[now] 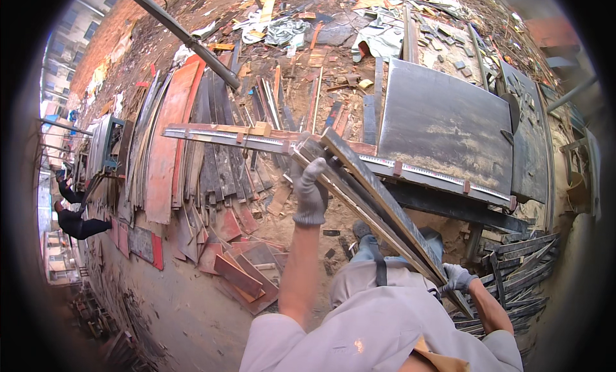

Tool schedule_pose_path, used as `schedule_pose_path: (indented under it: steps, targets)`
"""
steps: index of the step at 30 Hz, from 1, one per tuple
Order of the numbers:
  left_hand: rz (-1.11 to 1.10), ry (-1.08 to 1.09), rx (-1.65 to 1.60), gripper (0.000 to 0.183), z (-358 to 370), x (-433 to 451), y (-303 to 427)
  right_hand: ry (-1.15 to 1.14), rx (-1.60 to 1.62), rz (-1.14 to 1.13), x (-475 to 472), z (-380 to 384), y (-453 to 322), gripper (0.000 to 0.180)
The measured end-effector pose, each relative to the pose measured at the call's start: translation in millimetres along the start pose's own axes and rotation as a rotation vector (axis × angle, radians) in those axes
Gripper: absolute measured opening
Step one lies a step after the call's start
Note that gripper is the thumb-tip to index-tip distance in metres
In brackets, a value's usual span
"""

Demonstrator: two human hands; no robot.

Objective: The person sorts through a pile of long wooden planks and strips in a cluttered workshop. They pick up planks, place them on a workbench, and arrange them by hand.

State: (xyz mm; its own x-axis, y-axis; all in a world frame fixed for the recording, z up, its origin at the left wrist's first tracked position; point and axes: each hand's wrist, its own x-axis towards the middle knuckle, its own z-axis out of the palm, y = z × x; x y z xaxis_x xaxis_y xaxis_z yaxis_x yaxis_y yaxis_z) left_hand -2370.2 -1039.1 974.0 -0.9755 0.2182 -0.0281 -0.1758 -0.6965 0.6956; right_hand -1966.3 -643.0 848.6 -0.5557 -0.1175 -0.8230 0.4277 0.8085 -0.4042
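Note:
Both my hands wear grey knitted gloves and hold a bundle of several long, narrow wooden strips [380,199] slantwise across my front. My left hand [310,191] grips the far end of the bundle, near the measuring rail. Lower right, close to my hip, my right hand [456,278] is closed around the near end. Beyond the bundle runs a long rail with a measuring tape [433,172] and small reddish blocks on it. A short wood block [260,129] sits on the rail's left part. Behind the rail's right part lies a dark, dusty table panel [445,126].
Long boards [168,150] are stacked at the left, with reddish panel offcuts [240,276] on the ground before them. A pile of dark strips [519,271] lies at my right. A metal pole [183,35] slants in overhead. Two people [79,223] stand far left.

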Motion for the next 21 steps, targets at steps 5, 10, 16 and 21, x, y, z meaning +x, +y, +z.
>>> schedule_pose_path:
  steps: [5, 10, 16, 21]
  targets:
    - [0.013, -0.169, -0.044, 0.078, 21, 6, -3, -0.069, -0.088, -0.104, 15, 3, 1, 0.093]
    - [-0.048, -0.237, 0.117, 0.081, 89, -11, 3, -0.069, -0.106, -0.104, 32, 27, 29, 0.085]
    - [-0.065, -0.296, 0.204, 0.076, 170, -44, 9, 0.066, 0.242, -0.265, 36, 65, 57, 0.073]
    - [0.048, -0.353, 0.250, 0.074, 190, -41, 3, 0.195, 0.284, -0.129, -2, 42, 4, 0.106]
